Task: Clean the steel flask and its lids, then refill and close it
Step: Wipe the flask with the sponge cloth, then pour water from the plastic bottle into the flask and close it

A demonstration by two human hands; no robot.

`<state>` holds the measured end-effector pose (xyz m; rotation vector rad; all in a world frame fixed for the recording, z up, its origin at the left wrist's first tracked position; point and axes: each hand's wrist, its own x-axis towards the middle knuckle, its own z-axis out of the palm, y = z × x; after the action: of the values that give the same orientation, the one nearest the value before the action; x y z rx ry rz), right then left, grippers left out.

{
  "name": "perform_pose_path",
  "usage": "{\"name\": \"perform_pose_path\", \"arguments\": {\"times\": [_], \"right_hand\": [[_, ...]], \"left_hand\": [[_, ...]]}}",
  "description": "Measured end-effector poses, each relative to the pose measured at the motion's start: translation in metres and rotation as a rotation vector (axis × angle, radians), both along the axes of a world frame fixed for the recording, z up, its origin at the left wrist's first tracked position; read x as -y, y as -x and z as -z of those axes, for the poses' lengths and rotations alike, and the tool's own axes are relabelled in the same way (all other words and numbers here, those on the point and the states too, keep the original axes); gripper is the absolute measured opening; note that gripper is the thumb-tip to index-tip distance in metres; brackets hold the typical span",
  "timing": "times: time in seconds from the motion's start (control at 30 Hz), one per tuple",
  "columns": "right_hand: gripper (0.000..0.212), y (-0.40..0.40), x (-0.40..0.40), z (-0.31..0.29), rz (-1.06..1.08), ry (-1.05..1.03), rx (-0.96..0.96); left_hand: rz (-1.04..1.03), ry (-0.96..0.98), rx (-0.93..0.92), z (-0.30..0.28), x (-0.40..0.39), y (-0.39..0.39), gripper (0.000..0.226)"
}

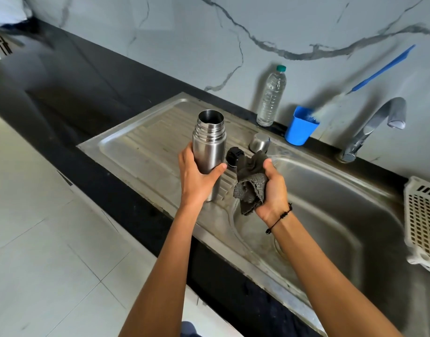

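The steel flask (pixel 209 139) stands upright and uncapped on the ribbed drainboard (pixel 146 152). My left hand (pixel 197 176) is wrapped around its lower body. My right hand (pixel 273 188) grips a crumpled grey cloth (pixel 250 183) just right of the flask, above the basin's left edge. Between flask and cloth lies the black inner stopper (pixel 233 156) on the drainboard. Behind it, the steel cup lid (pixel 259 142) stands upside down.
A clear plastic water bottle (pixel 271 96) with a green cap stands at the wall. A blue cup (pixel 300 126) holds a blue-handled brush (pixel 382 70). The tap (pixel 374 127) arches over the sink basin (pixel 330 205). A white perforated basket (pixel 423 224) sits at the right edge.
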<state>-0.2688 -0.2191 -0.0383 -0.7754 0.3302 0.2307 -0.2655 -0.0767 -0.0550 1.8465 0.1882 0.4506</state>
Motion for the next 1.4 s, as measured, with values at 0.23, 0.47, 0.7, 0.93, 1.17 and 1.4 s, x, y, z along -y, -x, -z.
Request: {"name": "perform_pose_path", "arguments": {"times": [0.23,0.47,0.7,0.93,1.17,1.4], "right_hand": [[0.044,0.007,-0.005,-0.001,-0.018,-0.005,-0.024],[0.048,0.014,-0.011,-0.007,-0.010,-0.009,-0.012],[0.048,0.024,-0.020,-0.009,-0.018,-0.021,0.025],[0.046,0.036,-0.021,-0.001,-0.008,-0.049,0.028],[0.030,0.064,0.015,0.014,0.106,0.058,-0.011],[0.031,0.096,0.116,0.014,0.376,0.073,-0.016]], "left_hand": [[0.038,0.018,-0.100,-0.002,-0.002,0.000,0.086],[0.047,0.013,-0.123,-0.006,-0.005,0.007,0.093],[0.032,0.026,-0.076,-0.005,-0.009,0.025,0.089],[-0.113,0.050,0.232,0.005,0.001,0.057,0.041],[0.229,0.029,0.172,0.011,0.037,0.074,0.016],[0.566,0.066,-0.050,0.018,0.121,0.058,0.020]]}}
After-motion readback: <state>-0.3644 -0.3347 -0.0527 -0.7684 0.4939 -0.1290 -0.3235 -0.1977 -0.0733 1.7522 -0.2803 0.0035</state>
